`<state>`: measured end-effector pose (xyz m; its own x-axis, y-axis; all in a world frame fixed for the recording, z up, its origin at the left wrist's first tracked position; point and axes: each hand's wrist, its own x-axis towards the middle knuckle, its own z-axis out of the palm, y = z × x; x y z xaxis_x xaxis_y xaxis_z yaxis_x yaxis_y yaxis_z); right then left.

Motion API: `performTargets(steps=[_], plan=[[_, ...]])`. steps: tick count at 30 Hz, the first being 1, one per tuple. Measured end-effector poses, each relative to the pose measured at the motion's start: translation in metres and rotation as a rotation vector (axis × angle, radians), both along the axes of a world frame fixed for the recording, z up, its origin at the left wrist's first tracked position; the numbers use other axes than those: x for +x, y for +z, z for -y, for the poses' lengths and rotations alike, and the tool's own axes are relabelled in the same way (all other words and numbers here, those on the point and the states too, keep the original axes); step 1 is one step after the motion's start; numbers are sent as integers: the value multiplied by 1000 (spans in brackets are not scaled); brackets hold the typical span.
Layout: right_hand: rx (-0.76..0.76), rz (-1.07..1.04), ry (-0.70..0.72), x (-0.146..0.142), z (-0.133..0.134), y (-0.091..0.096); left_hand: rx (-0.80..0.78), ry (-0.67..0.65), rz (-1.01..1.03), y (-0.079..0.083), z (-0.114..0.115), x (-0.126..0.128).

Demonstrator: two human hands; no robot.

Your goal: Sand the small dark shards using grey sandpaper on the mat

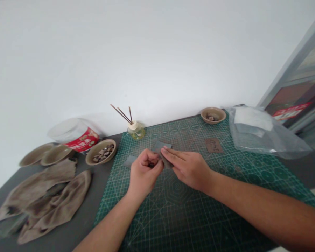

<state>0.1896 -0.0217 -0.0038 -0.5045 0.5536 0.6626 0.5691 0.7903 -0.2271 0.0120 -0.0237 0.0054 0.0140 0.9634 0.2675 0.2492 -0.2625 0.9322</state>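
My left hand (144, 171) is closed in a pinch on a small dark stone (151, 164) over the green cutting mat (178, 196). My right hand (187, 167) lies beside it with fingers pressed together, holding a grey piece of sandpaper (161, 147) against the stone. Another small grey piece (130, 161) lies on the mat just left of my left hand.
A bowl of small stones (101, 152) stands left of the mat, two empty bowls (46, 154) and brown cloths (47, 196) further left, and a plastic tub (75, 134) behind. A reed diffuser (135, 129), another stone bowl (213, 114), a brown tag (213, 145) and a plastic bag (259, 134) sit at the back.
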Motion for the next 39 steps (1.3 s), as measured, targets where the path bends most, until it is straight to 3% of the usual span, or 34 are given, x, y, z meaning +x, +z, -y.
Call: performTargets(steps=[6, 11, 17, 25, 29, 32, 35, 39], plan=[[-39, 5, 13, 1, -4, -6, 43, -35, 38, 0, 2, 1], [-123, 11, -88, 6, -12, -7, 129, 16, 30, 1, 2, -1], [-8, -8, -9, 3, -4, 1, 48, 68, -101, -1, -3, -5], [19, 40, -10, 4, -7, -6, 75, 73, -200, -2, -3, -6], [-129, 12, -51, 6, -12, -7, 99, 27, -157, -3, -3, -4], [-280, -191, -90, 9, -13, 2, 136, 23, -71, -3, -3, -4], [-478, -408, -128, 12, -5, 17, 94, 44, 15, -6, -6, -6], [-797, -422, -58, 21, 16, 24, 13, 30, 15, -9, -12, -8]])
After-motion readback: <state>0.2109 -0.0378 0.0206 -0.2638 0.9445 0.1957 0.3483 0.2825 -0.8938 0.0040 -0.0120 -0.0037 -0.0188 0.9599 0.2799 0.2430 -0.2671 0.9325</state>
